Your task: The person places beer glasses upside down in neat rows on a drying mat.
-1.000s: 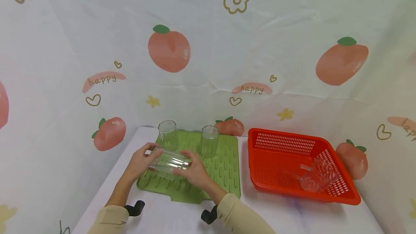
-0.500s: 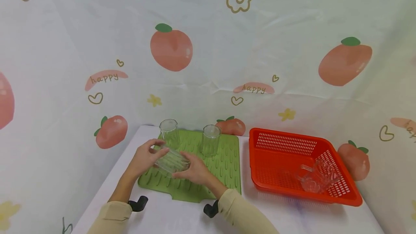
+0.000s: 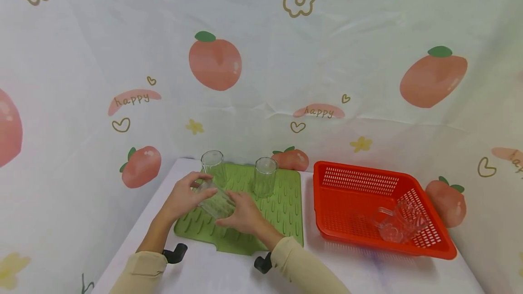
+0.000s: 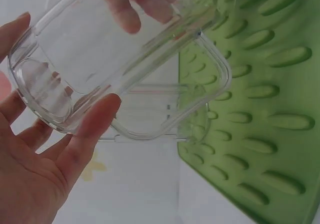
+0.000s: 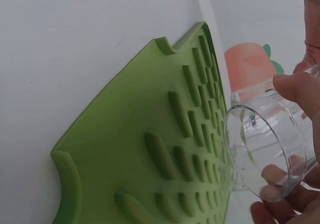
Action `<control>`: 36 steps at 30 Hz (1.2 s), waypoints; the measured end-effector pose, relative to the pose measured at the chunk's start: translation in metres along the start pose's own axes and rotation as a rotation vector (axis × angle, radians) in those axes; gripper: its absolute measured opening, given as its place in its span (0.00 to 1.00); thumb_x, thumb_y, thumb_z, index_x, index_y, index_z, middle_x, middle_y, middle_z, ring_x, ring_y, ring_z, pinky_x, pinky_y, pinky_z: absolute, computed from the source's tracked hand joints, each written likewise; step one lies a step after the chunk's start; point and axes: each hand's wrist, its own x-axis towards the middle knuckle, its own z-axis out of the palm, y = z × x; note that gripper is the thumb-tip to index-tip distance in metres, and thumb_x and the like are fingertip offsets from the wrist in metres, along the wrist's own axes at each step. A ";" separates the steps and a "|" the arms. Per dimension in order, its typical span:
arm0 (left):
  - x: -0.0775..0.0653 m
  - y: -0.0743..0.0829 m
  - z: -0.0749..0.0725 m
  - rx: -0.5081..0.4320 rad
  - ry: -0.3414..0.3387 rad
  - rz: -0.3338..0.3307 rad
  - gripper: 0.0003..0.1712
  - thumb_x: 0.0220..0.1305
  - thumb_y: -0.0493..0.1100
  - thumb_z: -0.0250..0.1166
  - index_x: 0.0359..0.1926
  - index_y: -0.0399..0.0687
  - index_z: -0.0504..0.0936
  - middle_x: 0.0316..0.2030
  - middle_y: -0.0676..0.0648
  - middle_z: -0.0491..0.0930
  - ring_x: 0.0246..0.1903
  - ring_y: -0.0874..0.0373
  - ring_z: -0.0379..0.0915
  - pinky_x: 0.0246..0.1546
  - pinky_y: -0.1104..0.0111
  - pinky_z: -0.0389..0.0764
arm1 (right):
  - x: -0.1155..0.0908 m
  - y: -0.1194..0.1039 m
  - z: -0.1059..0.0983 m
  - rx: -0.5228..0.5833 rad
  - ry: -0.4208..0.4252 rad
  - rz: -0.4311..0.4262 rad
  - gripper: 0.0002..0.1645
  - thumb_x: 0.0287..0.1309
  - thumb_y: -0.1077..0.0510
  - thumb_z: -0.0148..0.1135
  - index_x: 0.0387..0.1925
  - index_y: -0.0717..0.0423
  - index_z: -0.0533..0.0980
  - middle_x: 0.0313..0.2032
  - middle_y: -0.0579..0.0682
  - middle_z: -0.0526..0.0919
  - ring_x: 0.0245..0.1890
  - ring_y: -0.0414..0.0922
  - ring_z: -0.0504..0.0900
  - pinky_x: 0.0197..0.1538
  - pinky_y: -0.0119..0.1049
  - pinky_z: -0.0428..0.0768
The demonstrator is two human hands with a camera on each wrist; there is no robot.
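Observation:
A clear glass mug [image 3: 215,204] is held aslant above the green drying mat [image 3: 282,214], its left end higher than its right. My left hand [image 3: 185,198] grips the base end, thumb along the side in the left wrist view. The mug's handle [image 4: 222,87] loops out toward the mat there. My right hand [image 3: 244,214] holds the rim end, with the open rim [image 5: 257,154] facing down toward the mat in the right wrist view. Behind the hands, two clear glasses stand on the mat: a back-left glass [image 3: 213,163] and a back-right glass [image 3: 265,178].
To the right of the mat is a red perforated plastic basket [image 3: 339,208] with clear glassware [image 3: 394,228] lying in its right part, a handle showing. A white cloth with fruit prints [image 3: 261,67] hangs behind the white table [image 3: 220,273].
The mug has turned from nearly level to a steeper slant, its left end rising and its right end dropping. Both hands keep hold of it; the other glasses stay put.

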 end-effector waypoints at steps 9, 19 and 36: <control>0.004 -0.004 -0.004 0.080 -0.054 -0.008 0.32 0.66 0.66 0.65 0.64 0.55 0.77 0.65 0.45 0.76 0.59 0.40 0.77 0.46 0.51 0.84 | 0.003 0.001 0.007 -0.070 0.039 -0.015 0.55 0.47 0.36 0.78 0.73 0.52 0.68 0.68 0.53 0.77 0.69 0.55 0.71 0.66 0.54 0.76; 0.008 -0.033 -0.022 0.083 0.030 -0.141 0.36 0.75 0.68 0.50 0.68 0.47 0.73 0.68 0.37 0.74 0.59 0.38 0.79 0.49 0.52 0.85 | 0.003 0.003 0.008 -0.053 0.048 -0.018 0.54 0.47 0.35 0.77 0.72 0.49 0.68 0.64 0.49 0.80 0.65 0.49 0.74 0.62 0.49 0.79; 0.015 -0.102 -0.002 0.307 -0.006 -0.218 0.30 0.75 0.52 0.55 0.66 0.33 0.73 0.64 0.24 0.72 0.66 0.22 0.62 0.65 0.32 0.63 | 0.013 0.005 0.017 -0.015 0.098 -0.043 0.51 0.49 0.36 0.78 0.70 0.50 0.70 0.61 0.48 0.81 0.63 0.49 0.77 0.60 0.48 0.80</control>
